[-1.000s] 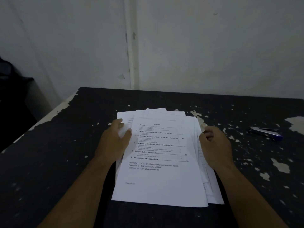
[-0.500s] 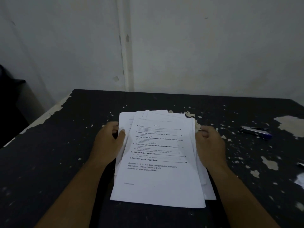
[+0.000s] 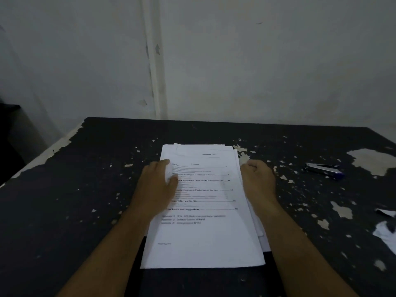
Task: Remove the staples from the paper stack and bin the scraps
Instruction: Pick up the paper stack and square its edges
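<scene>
A stack of white printed sheets (image 3: 205, 236) lies in the middle of the dark table (image 3: 75, 200), its sheets slightly fanned at the right edge. My left hand (image 3: 156, 185) rests on the stack's left edge, fingers lying over the top page. My right hand (image 3: 258, 181) is against the stack's right edge with its fingers curled inward; whether they pinch the sheets is hidden. A silver and blue staple remover (image 3: 324, 170) lies on the table to the right, apart from both hands.
White paper scraps (image 3: 385, 230) lie at the table's right edge. The tabletop's black coating is chipped, with pale patches. A white wall stands right behind the table. The table's left edge runs diagonally, with a dark object beyond it.
Both hands have pushed the fanned sheets together into a tidier stack. The left hand has moved further onto the top page. The view has shifted left slightly.
</scene>
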### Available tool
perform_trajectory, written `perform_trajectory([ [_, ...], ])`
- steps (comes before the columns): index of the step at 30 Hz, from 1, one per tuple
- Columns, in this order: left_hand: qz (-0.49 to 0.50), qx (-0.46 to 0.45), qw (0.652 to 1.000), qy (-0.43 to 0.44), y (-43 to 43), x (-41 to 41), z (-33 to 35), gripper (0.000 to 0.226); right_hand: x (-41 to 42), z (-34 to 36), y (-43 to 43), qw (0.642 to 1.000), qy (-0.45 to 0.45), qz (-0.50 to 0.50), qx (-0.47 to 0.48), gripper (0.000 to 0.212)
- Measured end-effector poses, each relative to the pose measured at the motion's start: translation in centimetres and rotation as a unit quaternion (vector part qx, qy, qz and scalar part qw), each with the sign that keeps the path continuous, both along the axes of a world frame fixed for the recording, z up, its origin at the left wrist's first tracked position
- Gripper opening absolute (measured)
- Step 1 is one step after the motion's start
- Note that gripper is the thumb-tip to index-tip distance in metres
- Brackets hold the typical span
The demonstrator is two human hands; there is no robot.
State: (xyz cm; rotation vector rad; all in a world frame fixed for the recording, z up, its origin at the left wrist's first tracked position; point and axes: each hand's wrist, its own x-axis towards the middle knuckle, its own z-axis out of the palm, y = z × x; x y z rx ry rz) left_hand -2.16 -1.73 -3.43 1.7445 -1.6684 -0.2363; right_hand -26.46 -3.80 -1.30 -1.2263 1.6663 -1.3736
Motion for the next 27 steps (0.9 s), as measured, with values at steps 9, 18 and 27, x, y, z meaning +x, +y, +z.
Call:
perform_trajectory([
  [9, 0.126, -0.041, 0.989, 0.061, -0.4, 1.8, 0.3, 0.029, -1.1, 0.2, 0.0, 1.000, 0.007, -0.028, -0.002, 0.023],
  [18, 0.030, -0.022, 0.997, 0.074, -0.1, 0.1, 0.7, 0.016, -0.1, 0.2, -0.6, 0.999, -0.001, 0.025, 0.020, 0.015],
  [27, 0.069, 0.057, 0.993, 0.080, 3.1, 1.6, 2.9, 0.015, -1.7, 2.1, 1.1, 0.987, 0.118, 0.048, 0.094, 0.038],
])
